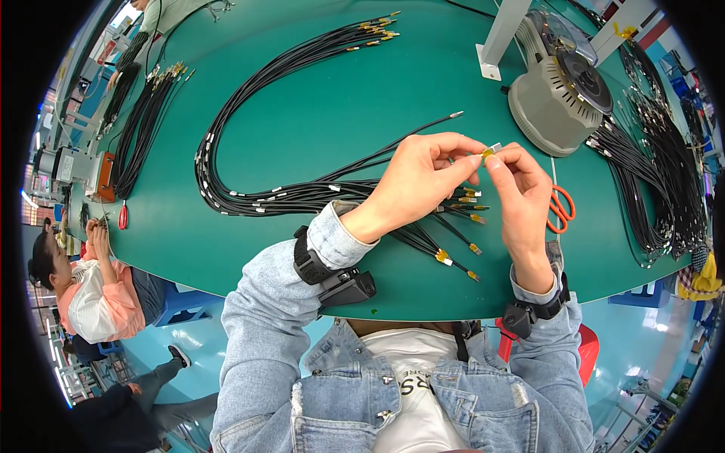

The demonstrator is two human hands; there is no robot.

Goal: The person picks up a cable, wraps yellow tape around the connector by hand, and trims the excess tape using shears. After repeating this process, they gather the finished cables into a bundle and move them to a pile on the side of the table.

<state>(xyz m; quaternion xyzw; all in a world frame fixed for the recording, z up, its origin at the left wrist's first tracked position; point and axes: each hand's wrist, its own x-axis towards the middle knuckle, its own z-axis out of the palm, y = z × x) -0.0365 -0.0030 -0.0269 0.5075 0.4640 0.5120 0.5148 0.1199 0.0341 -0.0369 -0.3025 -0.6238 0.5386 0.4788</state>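
Over the green table (302, 136), my left hand (418, 171) and right hand (521, 189) pinch one yellow-taped plug (492, 149) between fingertips, presumably to hold it steady.

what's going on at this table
A person's left hand and right hand meet on a small silver-and-yellow piece, apparently a cable end. A bundle of black cables curves across the green table, running beneath the left hand. An orange-handled tool lies beside the right hand.
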